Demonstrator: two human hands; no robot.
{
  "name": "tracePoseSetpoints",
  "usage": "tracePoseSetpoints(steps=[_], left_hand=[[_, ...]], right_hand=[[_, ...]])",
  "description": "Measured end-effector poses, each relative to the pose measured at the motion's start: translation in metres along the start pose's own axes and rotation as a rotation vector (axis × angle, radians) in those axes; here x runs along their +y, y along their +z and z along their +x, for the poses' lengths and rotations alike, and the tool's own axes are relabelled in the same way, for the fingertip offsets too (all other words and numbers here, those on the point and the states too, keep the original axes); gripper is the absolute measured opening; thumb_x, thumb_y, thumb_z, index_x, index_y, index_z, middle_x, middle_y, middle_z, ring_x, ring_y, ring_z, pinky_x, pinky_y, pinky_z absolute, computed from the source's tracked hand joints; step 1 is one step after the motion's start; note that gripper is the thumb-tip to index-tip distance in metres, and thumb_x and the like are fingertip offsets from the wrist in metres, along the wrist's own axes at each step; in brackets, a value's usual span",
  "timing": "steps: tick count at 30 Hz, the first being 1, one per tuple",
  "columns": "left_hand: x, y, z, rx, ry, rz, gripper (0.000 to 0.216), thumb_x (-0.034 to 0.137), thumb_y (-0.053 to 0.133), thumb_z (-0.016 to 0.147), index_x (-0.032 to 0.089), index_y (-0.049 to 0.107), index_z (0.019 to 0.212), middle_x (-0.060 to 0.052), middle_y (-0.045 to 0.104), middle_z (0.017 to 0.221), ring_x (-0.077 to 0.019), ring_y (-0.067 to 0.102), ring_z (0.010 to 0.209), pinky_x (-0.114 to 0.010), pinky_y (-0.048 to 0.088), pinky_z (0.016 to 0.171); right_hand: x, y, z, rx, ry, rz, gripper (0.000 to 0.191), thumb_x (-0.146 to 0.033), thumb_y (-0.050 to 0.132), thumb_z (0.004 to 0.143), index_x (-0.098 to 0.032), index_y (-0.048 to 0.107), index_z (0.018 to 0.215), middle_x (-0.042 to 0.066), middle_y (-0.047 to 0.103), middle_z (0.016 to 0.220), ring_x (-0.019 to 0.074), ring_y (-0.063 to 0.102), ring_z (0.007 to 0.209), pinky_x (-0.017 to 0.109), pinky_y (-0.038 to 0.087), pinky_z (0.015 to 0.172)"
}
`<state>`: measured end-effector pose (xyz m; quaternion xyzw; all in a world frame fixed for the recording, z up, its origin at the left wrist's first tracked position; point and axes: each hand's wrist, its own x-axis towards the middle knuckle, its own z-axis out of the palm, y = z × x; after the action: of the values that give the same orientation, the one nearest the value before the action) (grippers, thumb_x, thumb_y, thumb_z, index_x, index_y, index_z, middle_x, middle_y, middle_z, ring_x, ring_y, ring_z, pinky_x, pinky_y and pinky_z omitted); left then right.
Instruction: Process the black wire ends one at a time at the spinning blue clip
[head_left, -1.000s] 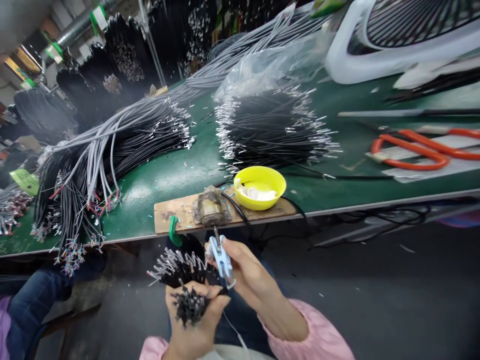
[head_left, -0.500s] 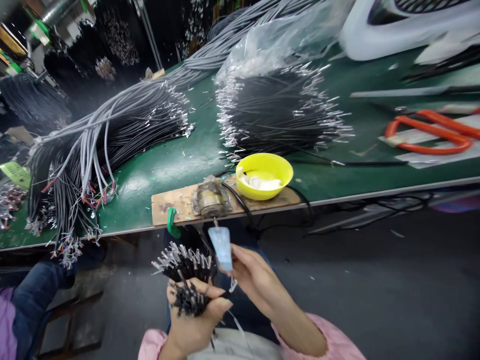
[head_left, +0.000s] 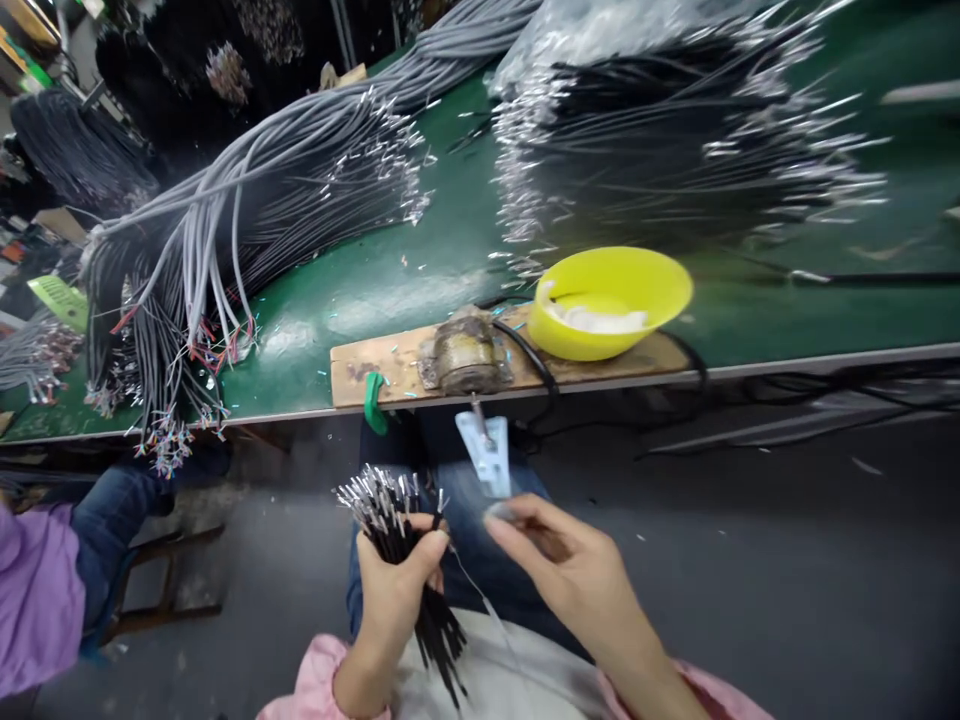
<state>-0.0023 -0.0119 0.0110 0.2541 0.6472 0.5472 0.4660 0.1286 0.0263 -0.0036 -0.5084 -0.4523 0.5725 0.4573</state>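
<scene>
My left hand [head_left: 401, 580] is wrapped round a bundle of short black cables [head_left: 439, 625], their stripped silvery ends [head_left: 379, 495] pointing up. By my left thumb one cable end stands a little apart from the bundle, and a thin pale strand hangs below it. A light blue plastic clip [head_left: 486, 455], like a clothes peg, sits on the shaft of a small motor [head_left: 469, 352]. Just below the clip is my right hand [head_left: 566, 560], thumb and forefinger closed together; blur hides whatever is between them.
The motor rests on a wooden board [head_left: 356, 375] with a green clamp [head_left: 375, 403] at the table edge. On the board stands a yellow bowl [head_left: 611, 300] with white material inside. Cable piles [head_left: 660, 150] lie behind. A co-worker's purple sleeve [head_left: 41, 590] shows at left.
The view has shifted, so the table things appear further right. The cable bundle has tipped, now showing its lower ends. My right hand has moved from beside the clip to below it.
</scene>
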Motion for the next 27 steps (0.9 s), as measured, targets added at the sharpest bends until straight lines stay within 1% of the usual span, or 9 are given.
tracePoseSetpoints(steps=[2, 5, 7, 10, 12, 15, 18, 23, 27], left_hand=[[-0.004, -0.004, -0.003, 0.024, -0.071, -0.061, 0.035, 0.037, 0.081, 0.053, 0.012, 0.07, 0.074, 0.001, 0.063, 0.048, -0.0031, 0.042, 0.028, -0.016, 0.035, 0.03], [-0.012, -0.01, -0.009, -0.018, -0.172, -0.085, 0.05, 0.04, 0.08, 0.053, 0.013, 0.07, 0.095, -0.004, 0.072, 0.065, -0.0019, 0.041, 0.028, -0.017, 0.035, 0.029], [-0.017, -0.014, -0.014, -0.042, -0.165, -0.013, 0.042, 0.04, 0.078, 0.057, 0.012, 0.071, 0.087, -0.002, 0.068, 0.057, -0.0034, 0.042, 0.03, -0.018, 0.036, 0.032], [-0.02, -0.016, -0.02, -0.031, -0.122, 0.102, 0.027, 0.032, 0.08, 0.054, 0.012, 0.068, 0.068, -0.001, 0.064, 0.051, -0.0101, 0.054, 0.042, -0.022, 0.046, 0.043], [-0.019, -0.016, -0.021, -0.023, -0.116, 0.132, 0.026, 0.025, 0.082, 0.05, 0.013, 0.066, 0.066, -0.002, 0.067, 0.058, -0.0149, 0.061, 0.053, -0.025, 0.051, 0.053], [-0.012, -0.015, -0.017, -0.059, -0.098, 0.166, 0.02, 0.019, 0.08, 0.052, 0.015, 0.065, 0.064, -0.002, 0.068, 0.06, -0.0184, 0.064, 0.058, -0.03, 0.053, 0.058], [-0.002, -0.011, -0.014, -0.15, -0.077, 0.181, 0.013, 0.016, 0.077, 0.055, 0.017, 0.064, 0.057, -0.001, 0.066, 0.055, -0.0186, 0.063, 0.053, -0.031, 0.053, 0.054], [0.003, -0.002, -0.02, -0.15, -0.04, 0.179, 0.021, 0.011, 0.078, 0.051, 0.022, 0.065, 0.064, 0.002, 0.069, 0.057, -0.0191, 0.064, 0.051, -0.029, 0.053, 0.047], [0.007, 0.0, -0.017, -0.132, 0.045, 0.196, 0.02, 0.012, 0.078, 0.052, 0.023, 0.066, 0.064, 0.003, 0.071, 0.059, -0.0223, 0.067, 0.056, -0.033, 0.056, 0.051]], right_hand=[[0.005, 0.001, -0.005, 0.09, -0.032, -0.083, 0.021, -0.039, 0.068, 0.067, -0.021, 0.06, 0.057, -0.002, 0.05, 0.049, 0.0147, 0.046, 0.047, 0.026, 0.04, 0.046], [0.006, 0.008, -0.014, 0.074, -0.124, -0.14, 0.018, -0.034, 0.064, 0.072, -0.022, 0.06, 0.06, -0.002, 0.048, 0.049, 0.0146, 0.045, 0.045, 0.027, 0.038, 0.045], [0.003, 0.014, -0.019, 0.033, -0.248, -0.185, 0.011, -0.031, 0.064, 0.073, -0.022, 0.064, 0.067, -0.001, 0.051, 0.052, 0.0161, 0.047, 0.049, 0.029, 0.041, 0.05], [-0.002, 0.02, -0.022, -0.045, -0.395, -0.271, 0.009, -0.028, 0.066, 0.072, -0.022, 0.069, 0.078, 0.002, 0.058, 0.063, 0.0199, 0.052, 0.062, 0.033, 0.043, 0.06], [-0.006, 0.019, -0.022, -0.109, -0.413, -0.284, 0.006, -0.024, 0.062, 0.075, -0.023, 0.068, 0.074, 0.003, 0.059, 0.063, 0.0197, 0.053, 0.062, 0.033, 0.043, 0.059], [-0.012, 0.012, -0.02, -0.157, -0.387, -0.21, 0.02, -0.023, 0.056, 0.081, -0.021, 0.061, 0.062, 0.001, 0.055, 0.056, 0.0171, 0.05, 0.054, 0.031, 0.041, 0.053], [-0.019, 0.004, -0.017, -0.086, -0.358, -0.16, 0.025, -0.024, 0.054, 0.082, -0.021, 0.057, 0.057, 0.0, 0.051, 0.052, 0.0156, 0.047, 0.05, 0.028, 0.038, 0.048], [-0.03, 0.004, -0.016, -0.085, -0.445, -0.239, 0.005, -0.023, 0.062, 0.075, -0.022, 0.066, 0.073, 0.003, 0.062, 0.064, 0.0201, 0.053, 0.064, 0.033, 0.044, 0.06], [-0.033, 0.002, -0.017, 0.001, -0.442, -0.196, 0.019, -0.023, 0.055, 0.081, -0.021, 0.062, 0.063, 0.002, 0.057, 0.056, 0.018, 0.05, 0.056, 0.031, 0.042, 0.056]])
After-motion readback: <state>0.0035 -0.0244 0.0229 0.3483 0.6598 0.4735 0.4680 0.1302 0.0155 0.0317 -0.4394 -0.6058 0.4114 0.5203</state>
